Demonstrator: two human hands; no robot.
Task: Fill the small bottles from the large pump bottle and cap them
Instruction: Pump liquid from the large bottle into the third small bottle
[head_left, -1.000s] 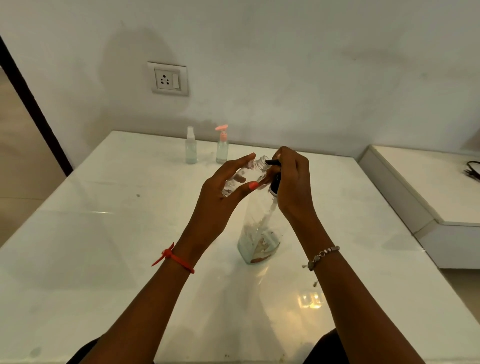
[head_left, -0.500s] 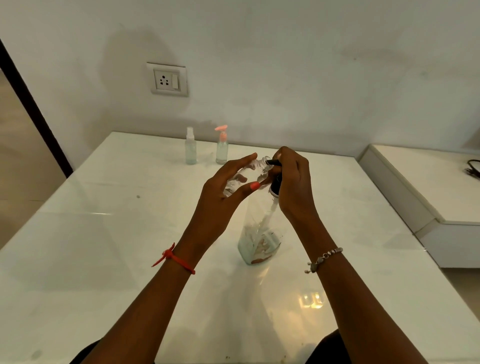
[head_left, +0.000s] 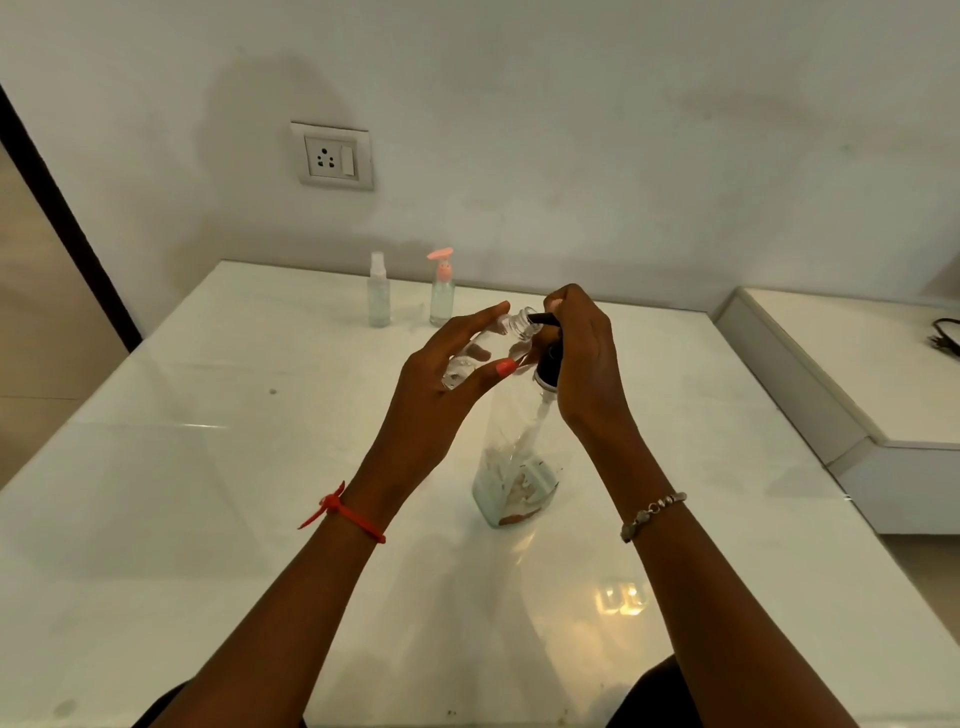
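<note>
Here, a small bottle (head_left: 485, 349) is held above the table (head_left: 208, 519) in the left hand (head_left: 441, 387). It is tilted, with its open neck raised to the right and its base lowered to the left. The bottle is gripped between the thumb on the near side and the loosely curved fingers on the far side, so the hand is only partly closed. The uncapped mouth is set right at the tip of the black nozzle (head_left: 543, 318) of the pump bottle (head_left: 519, 467). How full the small bottle is cannot be told. The pump bottle is clear and stands on its base near the middle of the table, directly below both hands. A dip tube and a low layer of pale liquid are visible inside it. Its pump head is enclosed by the right hand (head_left: 584, 358), whose fingers are curled down over the top while the black collar shows beside the palm. A red band (head_left: 343, 512) is worn on the left wrist and a beaded bracelet (head_left: 652, 512) on the right. Two further bottles are placed upright at the far edge of the table, just beside each other and well apart from the hands. One is a spray bottle (head_left: 378, 293) with a clear cap, and to its right stands a bottle with a pink pump (head_left: 442, 291); both are capped. A socket (head_left: 332, 156) is mounted on the wall above them. A low white unit (head_left: 857, 374) is located to the right of the table, with a dark cable (head_left: 945, 338) lying on it at the frame edge.
</note>
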